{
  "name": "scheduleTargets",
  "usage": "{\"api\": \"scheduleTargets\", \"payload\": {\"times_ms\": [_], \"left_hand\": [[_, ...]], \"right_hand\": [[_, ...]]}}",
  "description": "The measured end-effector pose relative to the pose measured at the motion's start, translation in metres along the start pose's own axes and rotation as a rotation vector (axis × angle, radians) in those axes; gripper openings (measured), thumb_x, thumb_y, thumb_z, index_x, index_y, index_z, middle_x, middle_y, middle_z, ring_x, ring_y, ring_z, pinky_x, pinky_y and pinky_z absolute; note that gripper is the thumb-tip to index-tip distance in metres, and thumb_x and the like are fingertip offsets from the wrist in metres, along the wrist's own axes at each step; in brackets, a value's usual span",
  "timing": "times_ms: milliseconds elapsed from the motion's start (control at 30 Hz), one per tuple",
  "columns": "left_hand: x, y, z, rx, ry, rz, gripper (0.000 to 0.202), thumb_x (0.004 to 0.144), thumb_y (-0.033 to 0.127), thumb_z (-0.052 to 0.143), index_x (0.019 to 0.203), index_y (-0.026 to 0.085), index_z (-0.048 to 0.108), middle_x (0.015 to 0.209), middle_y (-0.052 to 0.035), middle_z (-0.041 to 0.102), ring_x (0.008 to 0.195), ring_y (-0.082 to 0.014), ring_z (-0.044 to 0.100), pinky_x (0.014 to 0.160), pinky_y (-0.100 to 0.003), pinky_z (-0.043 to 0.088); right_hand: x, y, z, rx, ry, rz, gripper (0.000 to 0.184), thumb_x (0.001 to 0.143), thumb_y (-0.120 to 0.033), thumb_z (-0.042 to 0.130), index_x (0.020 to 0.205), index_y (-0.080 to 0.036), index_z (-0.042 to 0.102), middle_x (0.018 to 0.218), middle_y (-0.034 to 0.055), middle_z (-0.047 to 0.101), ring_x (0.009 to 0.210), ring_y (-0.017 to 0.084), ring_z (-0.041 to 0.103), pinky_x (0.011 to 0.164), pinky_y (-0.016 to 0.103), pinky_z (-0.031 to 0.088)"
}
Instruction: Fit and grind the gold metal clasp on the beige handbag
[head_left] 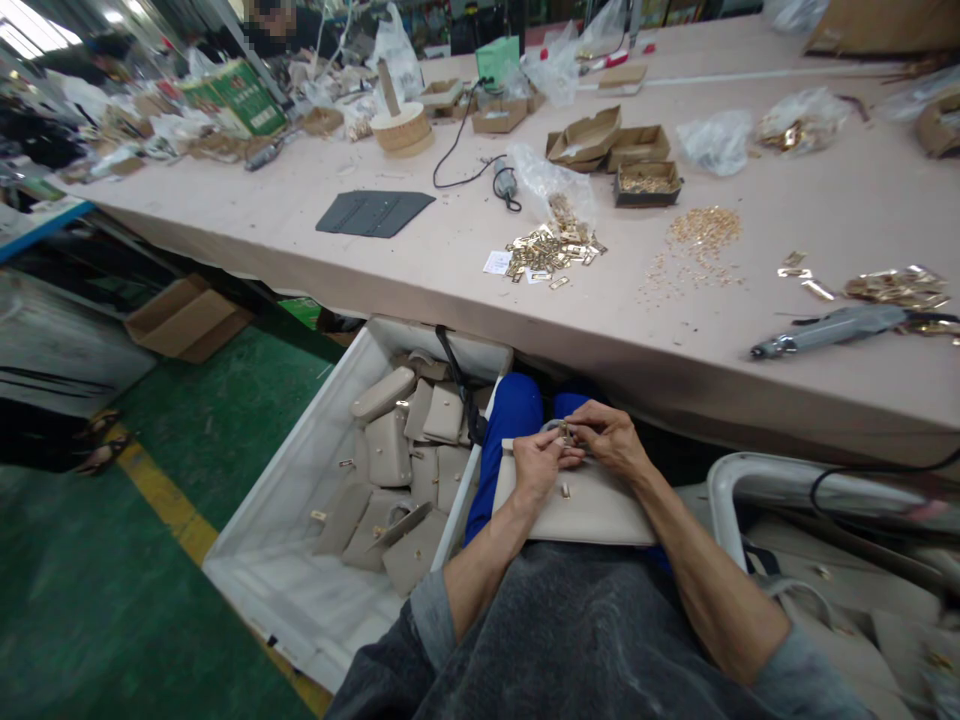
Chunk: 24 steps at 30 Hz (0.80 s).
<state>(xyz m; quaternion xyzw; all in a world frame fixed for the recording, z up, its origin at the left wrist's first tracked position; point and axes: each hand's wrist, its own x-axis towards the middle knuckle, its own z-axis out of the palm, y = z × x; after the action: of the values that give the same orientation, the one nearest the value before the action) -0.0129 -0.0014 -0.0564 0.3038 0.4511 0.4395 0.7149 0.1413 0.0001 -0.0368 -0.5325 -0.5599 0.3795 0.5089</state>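
Observation:
A beige handbag [600,512] lies across my lap, with a small gold turn-lock post [565,491] on its face. Both hands meet at the bag's far edge, around a small gold-coloured fitting [564,430]. My left hand [538,462] is closed, its fingers gripping the bag's edge beside the fitting. From the other side, my right hand [611,440] pinches at the fitting with thumb and fingertips. The fingers partly hide the fitting, so its exact shape cannot be made out.
At my left stands a white bin [281,530] with several beige bags [388,445]; another white bin [724,500] is at my right. On the table [420,270] lie gold metal plates [551,250], tiny gold fasteners [705,232], an electric screwdriver [832,332] and small cardboard boxes [649,185].

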Motion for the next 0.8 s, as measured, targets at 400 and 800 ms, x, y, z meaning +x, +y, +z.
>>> {"api": "scheduleTargets", "payload": {"times_ms": [400, 800], "left_hand": [[-0.0019, 0.0040, 0.0025, -0.026, 0.030, -0.005, 0.039, 0.073, 0.031, 0.085, 0.101, 0.004, 0.082, 0.083, -0.0155, 0.078, 0.064, -0.0227, 0.077, 0.058, -0.027, 0.063], [-0.0007, 0.0030, 0.0016, -0.020, 0.033, -0.027, 0.036, 0.070, 0.028, 0.087, 0.096, 0.004, 0.082, 0.081, -0.0153, 0.078, 0.062, -0.0219, 0.076, 0.059, -0.028, 0.064]], "right_hand": [[0.0050, 0.0017, 0.0007, 0.044, -0.031, 0.198, 0.024, 0.081, -0.041, 0.078, 0.089, -0.019, 0.082, 0.085, 0.0076, 0.076, 0.077, 0.023, 0.070, 0.069, 0.032, 0.054], [0.0046, 0.0067, 0.0008, 0.106, -0.019, 0.181, 0.024, 0.080, -0.043, 0.080, 0.086, -0.019, 0.081, 0.085, 0.0089, 0.076, 0.076, 0.024, 0.071, 0.067, 0.032, 0.056]]}}
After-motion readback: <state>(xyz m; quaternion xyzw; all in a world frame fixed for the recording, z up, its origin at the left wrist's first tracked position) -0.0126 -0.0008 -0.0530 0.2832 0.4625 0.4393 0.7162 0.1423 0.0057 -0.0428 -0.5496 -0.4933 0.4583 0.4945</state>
